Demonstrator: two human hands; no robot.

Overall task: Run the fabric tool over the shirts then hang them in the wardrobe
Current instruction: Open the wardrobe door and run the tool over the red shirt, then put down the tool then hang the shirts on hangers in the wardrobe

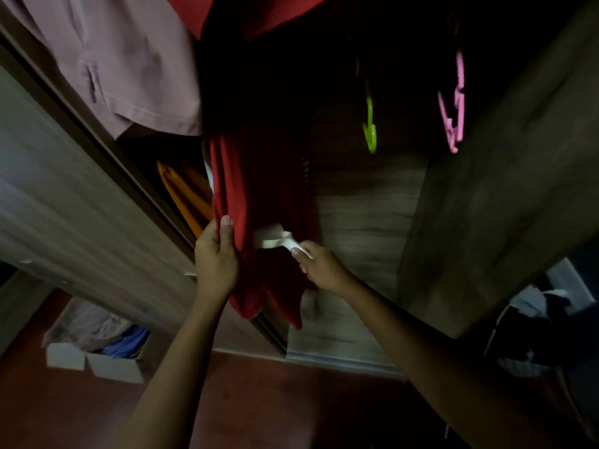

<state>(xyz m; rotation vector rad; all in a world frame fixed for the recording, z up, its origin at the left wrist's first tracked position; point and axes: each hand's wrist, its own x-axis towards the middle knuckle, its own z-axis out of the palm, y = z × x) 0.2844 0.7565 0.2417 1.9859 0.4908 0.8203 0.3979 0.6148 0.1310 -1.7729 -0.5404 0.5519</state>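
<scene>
Nearest the lens, two bare forearms [181,351] come up from 6 o'clock and meet at the centre of the view. The left hand [216,254] grips the left edge of a red shirt [259,189], with its thumb laid on the front of the cloth and its fingers curled behind. Just to the 3 o'clock side of it, the right hand [319,265] is closed round the handle of a white fabric tool [275,240]. The tool's broad head lies against the lower front of the same shirt. The two hands are near each other but apart, with a strip of red cloth between them.

The red shirt hangs inside the open wardrobe [366,205], running from 12 o'clock down to the centre, and its hem falls just below the hands. Its upper part is lost in shadow, so what it hangs from cannot be made out. At 11 o'clock a pale mauve shirt [129,59] hangs just beside it. Below that, at 9 o'clock from the red shirt, orange cloth [184,192] shows in the gap behind the sliding door [81,196]. Toward 1 o'clock a green hanger [370,131] and a pink hanger [453,121] hang well apart from the red shirt. At 7 o'clock a cardboard box [97,361] with clothes in it stands on the reddish floor [259,400]. At 4 o'clock lies a heap of clothes [534,319].
</scene>
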